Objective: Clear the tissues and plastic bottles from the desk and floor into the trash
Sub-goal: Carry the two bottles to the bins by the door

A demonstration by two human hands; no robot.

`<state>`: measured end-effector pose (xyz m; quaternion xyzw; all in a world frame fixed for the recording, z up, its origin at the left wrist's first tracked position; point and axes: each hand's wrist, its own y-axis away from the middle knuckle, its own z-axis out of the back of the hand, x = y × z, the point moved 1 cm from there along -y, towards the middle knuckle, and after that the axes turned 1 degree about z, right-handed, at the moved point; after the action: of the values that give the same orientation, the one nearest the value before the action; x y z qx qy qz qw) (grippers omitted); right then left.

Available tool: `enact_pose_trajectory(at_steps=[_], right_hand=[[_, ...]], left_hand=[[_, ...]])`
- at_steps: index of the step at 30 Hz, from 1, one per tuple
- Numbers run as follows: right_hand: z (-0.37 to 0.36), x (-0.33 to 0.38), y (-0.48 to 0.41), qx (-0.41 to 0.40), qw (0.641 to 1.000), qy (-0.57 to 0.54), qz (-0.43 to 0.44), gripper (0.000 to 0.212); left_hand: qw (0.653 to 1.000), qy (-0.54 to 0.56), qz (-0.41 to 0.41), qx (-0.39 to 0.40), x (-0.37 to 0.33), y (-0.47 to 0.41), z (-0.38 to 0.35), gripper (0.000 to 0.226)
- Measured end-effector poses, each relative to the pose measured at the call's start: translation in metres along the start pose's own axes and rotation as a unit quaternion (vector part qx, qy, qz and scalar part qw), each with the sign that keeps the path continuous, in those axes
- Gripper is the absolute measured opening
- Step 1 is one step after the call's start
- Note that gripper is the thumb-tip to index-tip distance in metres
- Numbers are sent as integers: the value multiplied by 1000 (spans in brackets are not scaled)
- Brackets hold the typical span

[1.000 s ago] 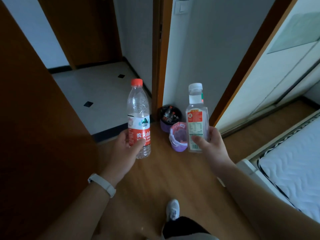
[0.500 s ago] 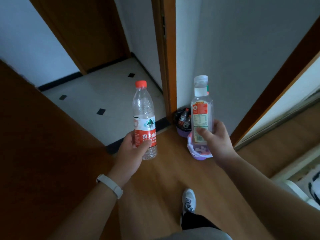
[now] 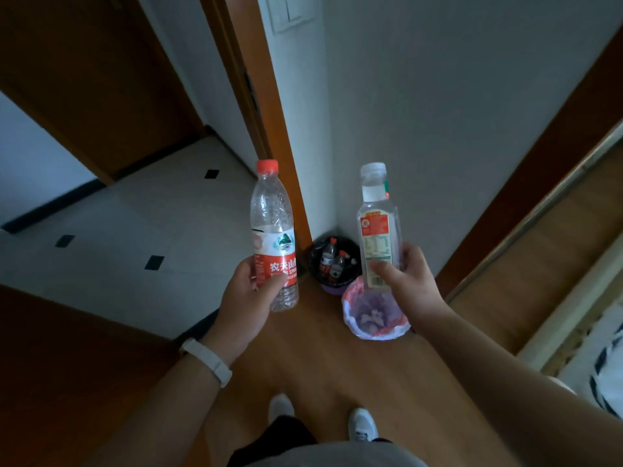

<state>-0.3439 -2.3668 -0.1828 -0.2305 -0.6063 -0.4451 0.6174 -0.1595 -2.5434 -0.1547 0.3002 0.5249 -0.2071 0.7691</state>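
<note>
My left hand (image 3: 251, 298) grips a clear plastic bottle with a red cap and red label (image 3: 273, 230), held upright. In my right hand (image 3: 409, 286) is a second clear bottle with a white cap and an orange-and-green label (image 3: 377, 227), also upright. On the wooden floor in the wall corner stand two small purple bins. The nearer bin (image 3: 374, 315) has a white and pink liner and holds crumpled tissue; my right hand is just above its far rim. The farther bin (image 3: 333, 261) has a black liner and holds two bottles.
A wooden door frame (image 3: 269, 129) rises just left of the bins, with a white tiled hallway (image 3: 135, 230) beyond it. A dark wooden door panel (image 3: 67, 365) fills the lower left. A bed edge (image 3: 580, 348) lies at the right. My white shoes (image 3: 362, 424) stand on the wood floor.
I have stepped closer to the corner; the bins now look larger and nearer. Both hands keep their grip on the bottles, and both shoes are now in view.
</note>
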Motion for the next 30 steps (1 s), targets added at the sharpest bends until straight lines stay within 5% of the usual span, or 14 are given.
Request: enact_pose_trajectory(at_steps=[20,30], right_hand=[[-133,-3,-200,-152,974,59,-160,44],[-169,-151,-322,-157,959,51,-232,51]], left_hand=[[964,-69,15,255,46,-341,24,49],[944,-157,65,284,178,-452,-63,49]])
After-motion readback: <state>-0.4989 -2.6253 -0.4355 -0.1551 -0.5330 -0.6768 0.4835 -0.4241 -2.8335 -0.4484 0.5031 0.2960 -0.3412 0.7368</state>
